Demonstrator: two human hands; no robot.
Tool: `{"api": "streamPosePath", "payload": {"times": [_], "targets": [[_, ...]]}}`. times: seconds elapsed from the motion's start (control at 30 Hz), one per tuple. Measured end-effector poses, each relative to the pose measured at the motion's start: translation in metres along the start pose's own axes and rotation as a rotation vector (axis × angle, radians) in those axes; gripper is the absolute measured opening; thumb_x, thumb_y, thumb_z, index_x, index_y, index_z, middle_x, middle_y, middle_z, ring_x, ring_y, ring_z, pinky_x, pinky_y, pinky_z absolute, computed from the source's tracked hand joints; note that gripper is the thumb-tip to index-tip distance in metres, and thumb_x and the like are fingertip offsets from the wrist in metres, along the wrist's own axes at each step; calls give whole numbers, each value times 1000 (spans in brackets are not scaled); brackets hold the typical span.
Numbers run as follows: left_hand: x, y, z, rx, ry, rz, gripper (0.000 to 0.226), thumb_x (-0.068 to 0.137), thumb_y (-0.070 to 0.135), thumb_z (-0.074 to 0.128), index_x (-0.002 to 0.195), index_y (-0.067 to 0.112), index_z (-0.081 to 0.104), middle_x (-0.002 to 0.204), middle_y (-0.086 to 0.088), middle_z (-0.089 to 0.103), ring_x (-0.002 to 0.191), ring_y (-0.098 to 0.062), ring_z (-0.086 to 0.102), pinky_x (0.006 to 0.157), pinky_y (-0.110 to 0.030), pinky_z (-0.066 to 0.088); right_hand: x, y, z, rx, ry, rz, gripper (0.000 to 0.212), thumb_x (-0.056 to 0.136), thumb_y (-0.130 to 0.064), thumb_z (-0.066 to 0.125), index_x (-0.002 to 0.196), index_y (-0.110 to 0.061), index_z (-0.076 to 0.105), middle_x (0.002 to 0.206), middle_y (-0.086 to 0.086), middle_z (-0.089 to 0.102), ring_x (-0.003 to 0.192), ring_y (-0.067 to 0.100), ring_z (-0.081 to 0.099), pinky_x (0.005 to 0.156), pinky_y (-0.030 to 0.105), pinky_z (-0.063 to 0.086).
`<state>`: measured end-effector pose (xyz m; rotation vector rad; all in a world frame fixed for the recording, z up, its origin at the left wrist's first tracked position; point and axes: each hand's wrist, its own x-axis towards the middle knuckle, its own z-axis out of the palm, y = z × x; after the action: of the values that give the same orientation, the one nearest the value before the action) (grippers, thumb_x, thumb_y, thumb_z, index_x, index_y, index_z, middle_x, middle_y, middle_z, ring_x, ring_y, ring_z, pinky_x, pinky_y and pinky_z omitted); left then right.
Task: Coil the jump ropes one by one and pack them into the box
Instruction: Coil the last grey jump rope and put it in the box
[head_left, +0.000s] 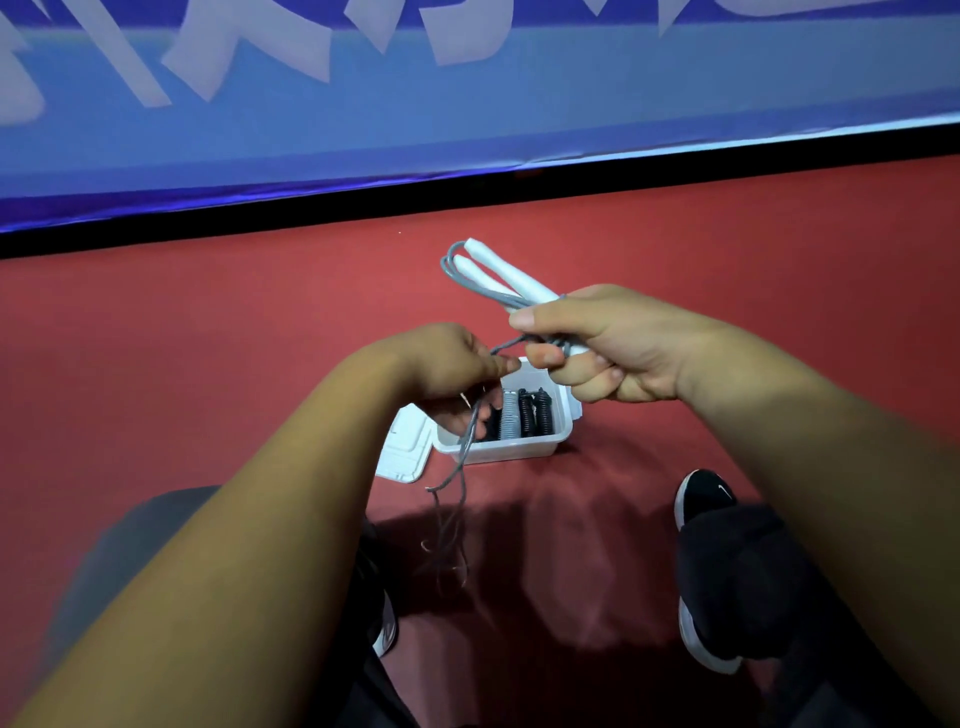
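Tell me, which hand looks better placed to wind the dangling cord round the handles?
Probably the left. The left hand pinches the grey cord, whose slack hangs below it, so it can loop it. The right hand is busy gripping both white handles, holding them steady.

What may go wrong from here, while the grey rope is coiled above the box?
The loose grey cord hangs from the left hand across the box toward the floor; it may snag on the rim.
The right hand grips both white handles with cord loops; a loop may slip free.
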<state>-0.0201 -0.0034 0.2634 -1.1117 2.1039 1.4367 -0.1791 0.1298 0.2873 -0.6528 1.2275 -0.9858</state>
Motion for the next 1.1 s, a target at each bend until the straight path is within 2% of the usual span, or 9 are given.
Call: {"api": "streamPosePath", "payload": {"times": [0.2,0.27,0.4,0.53,0.67,0.8,0.93,1.0,1.1], "targets": [[5,-3,-9,-174,104,256,24,102,13,54,112,2,72,95,-14,70,78,-25,67,73,-37,60,-19,-2,-4,-146,-218,94,26,87,-23,66,62,-20,64,66,0,46,43,4,16,45,21,7],[3,-2,-12,-219,128,304,16,100,11,62,106,2,75,94,-15,73,80,-28,67,75,-39,59,-21,0,-5,-163,-284,138,7,86,-20,68,81,-16,72,66,1,47,44,6,16,45,19,8],[-4,4,-16,-355,148,346,14,93,0,71,106,-6,73,87,-5,79,75,-18,71,73,-27,60,-15,11,-6,-171,-359,209,35,98,-6,60,132,-13,59,68,6,46,42,7,20,42,18,11],[-3,13,-13,-383,218,361,19,88,12,81,99,-3,78,87,-18,75,81,-25,68,79,-33,62,-9,18,-2,-240,-403,281,26,99,-8,61,111,-29,71,71,4,45,41,6,23,41,18,10],[-4,16,-10,-361,302,438,13,83,3,84,93,-1,78,87,-19,74,80,-24,71,88,-42,64,0,25,-1,-381,-288,329,2,101,-8,60,99,-8,59,74,4,57,42,7,24,41,17,11],[-5,17,-10,-223,361,546,12,82,6,87,92,5,81,91,-16,78,83,-20,75,89,-38,64,9,33,-1,-436,-165,311,4,98,-5,63,95,-7,61,82,10,65,42,9,26,39,14,20],[-8,16,-13,72,412,681,12,90,15,81,102,18,83,97,8,78,94,-4,72,88,-21,54,18,37,-6,-440,-84,278,12,96,-4,64,104,-11,59,83,12,65,44,11,30,40,15,23],[-11,17,-13,233,416,714,12,95,20,76,105,23,82,100,13,78,98,-3,71,90,-24,52,21,38,-10,-483,-61,272,18,94,-4,64,110,-11,60,82,11,67,47,12,32,44,17,25],[-18,17,-13,410,424,698,13,97,22,71,103,27,81,88,12,77,82,-3,69,80,-25,52,24,41,-16,-552,2,283,35,93,-5,65,127,-6,55,85,10,75,47,12,34,44,19,29]]}}
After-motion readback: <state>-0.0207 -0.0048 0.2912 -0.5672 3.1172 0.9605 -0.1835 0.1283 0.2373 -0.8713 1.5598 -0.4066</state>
